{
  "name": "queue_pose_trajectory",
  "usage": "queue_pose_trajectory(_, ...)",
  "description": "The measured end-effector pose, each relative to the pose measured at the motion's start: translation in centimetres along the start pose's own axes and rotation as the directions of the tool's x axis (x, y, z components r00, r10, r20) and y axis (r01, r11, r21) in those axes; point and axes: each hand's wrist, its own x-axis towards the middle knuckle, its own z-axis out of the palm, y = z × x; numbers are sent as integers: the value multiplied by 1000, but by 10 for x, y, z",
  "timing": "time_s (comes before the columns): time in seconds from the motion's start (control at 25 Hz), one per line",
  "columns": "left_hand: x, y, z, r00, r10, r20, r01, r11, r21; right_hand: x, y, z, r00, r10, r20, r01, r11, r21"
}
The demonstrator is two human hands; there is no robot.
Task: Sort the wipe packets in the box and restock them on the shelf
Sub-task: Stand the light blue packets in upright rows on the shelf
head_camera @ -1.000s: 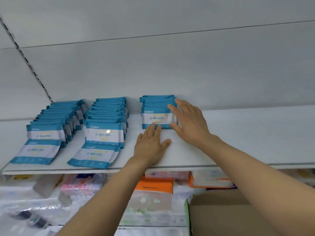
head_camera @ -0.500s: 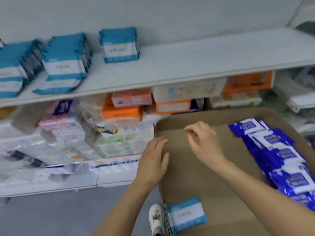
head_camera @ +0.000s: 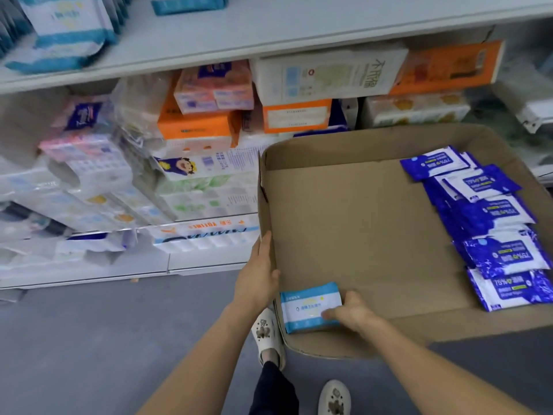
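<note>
Right hand (head_camera: 351, 313) grips a glossy, pillow-shaped light-blue packet (head_camera: 309, 307) lying crosswise in the cardboard box's (head_camera: 359, 229) near-left corner; left hand (head_camera: 258, 275), fingers straight, presses the box's left wall.

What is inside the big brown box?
The box holds one light-blue packet under the right hand and dark-blue packets overlapping; lower ones are partly hidden.

One packet (head_camera: 309, 307) in the box (head_camera: 344, 223) near-left corner, packet stack (head_camera: 490, 226) along its right wall, shelf (head_camera: 299, 28) behind.
</note>
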Motion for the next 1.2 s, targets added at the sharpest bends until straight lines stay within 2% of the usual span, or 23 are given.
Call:
queue_pose_trajectory(0.12,-2,5,-3,999,0,-36,-1,1000,-24,-15,-10,3,998,-33,48,29,997,72)
queue_pose_trajectory(0.24,-6,3,-7,997,15,-78,-20,998,-58,-31,-23,-12,996,-88,31,84,991,102)
queue_pose_trajectory(0.4,-30,-15,0,998,-25,-57,19,994,-105,-42,-32,-39,991,-133,28,129,984,124)
queue_pose_trajectory(0.56,-31,-40,-8,994,-79,-81,73,995,-67,-52,-44,-51,984,-176,14,171,971,169)
queue_pose_trajectory(0.72,-22,-35,-17,997,-74,-34,72,995,-69,-57,-63,-60,973,-229,-12,226,951,211)
queue_pose_trajectory(0.76,-20,-34,-17,996,-81,-44,77,994,-72,-60,-70,-64,970,-243,-11,239,944,228)
queue_pose_trajectory(0.84,-13,-29,-22,986,-83,-147,77,996,-45,-66,-84,-73,958,-288,-12,281,924,257)
queue_pose_trajectory(0.96,2,-4,-49,962,13,-273,-23,999,-35,-78,-114,-90,929,-370,-7,357,894,272)
queue_pose_trajectory(1.2,28,41,-139,917,205,-342,-258,959,-117,-116,-217,-119,802,-593,-77,594,777,208)
